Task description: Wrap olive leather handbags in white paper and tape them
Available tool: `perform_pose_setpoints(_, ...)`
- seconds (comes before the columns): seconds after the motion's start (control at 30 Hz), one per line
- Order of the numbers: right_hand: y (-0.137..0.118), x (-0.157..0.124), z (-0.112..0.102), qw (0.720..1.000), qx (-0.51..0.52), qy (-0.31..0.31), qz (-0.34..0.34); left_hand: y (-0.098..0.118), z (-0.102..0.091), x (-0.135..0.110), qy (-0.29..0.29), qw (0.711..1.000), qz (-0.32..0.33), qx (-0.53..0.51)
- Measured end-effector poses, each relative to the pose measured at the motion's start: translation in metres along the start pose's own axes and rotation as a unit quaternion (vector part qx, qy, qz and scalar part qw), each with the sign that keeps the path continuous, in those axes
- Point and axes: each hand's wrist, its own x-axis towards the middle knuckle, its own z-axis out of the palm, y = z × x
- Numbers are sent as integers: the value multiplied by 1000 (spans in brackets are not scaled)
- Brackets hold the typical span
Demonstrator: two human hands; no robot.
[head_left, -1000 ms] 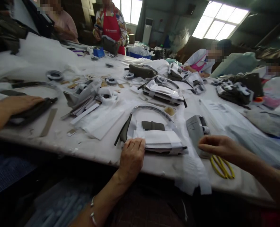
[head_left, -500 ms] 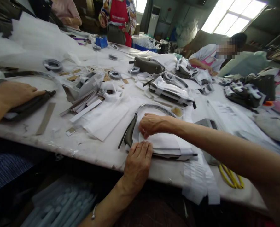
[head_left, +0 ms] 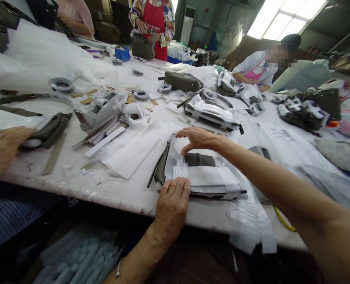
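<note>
A flat olive-green bag (head_left: 198, 159) wrapped in white paper lies at the near table edge, its dark strap (head_left: 161, 167) curving off the left side. My left hand (head_left: 171, 206) rests flat on the bag's near left corner, fingers stretched out. My right hand (head_left: 198, 139) hovers over the bag's left part with thumb and fingers curved. A small strip of clear tape or film (head_left: 181, 165) hangs just under its fingertips; I cannot tell if the fingers pinch it.
Another person's hand (head_left: 3, 148) lies at the left edge by a dark strap (head_left: 49, 130). Paper sheets (head_left: 130, 148), tape rolls (head_left: 61, 84), wrapped bags (head_left: 212, 112) and yellow-handled scissors (head_left: 283, 221) cover the white table (head_left: 104, 189). Other people work at the far side.
My right hand came from the right over the bag, pressed on its paper, then lifted with fingers arched. My left hand stayed on the bag's corner. The neighbour's hand drew back to the left.
</note>
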Motion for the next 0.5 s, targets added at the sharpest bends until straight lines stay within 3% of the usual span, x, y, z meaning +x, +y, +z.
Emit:
perform_pose_setpoints(0.1, -4, -18, 24, 986, 144, -11, 81, 0, -1, 2, -8, 1000, 1, -8)
perform_pose_setpoints(0.27, -14, -29, 58, 966, 212, 26, 144, -7, -12, 16, -70, 996, -23, -55)
perform_pose_setpoints(0.5, -7, -27, 42, 961, 242, -31, 131, -20, -34, 39, -177, 979, -13, -98)
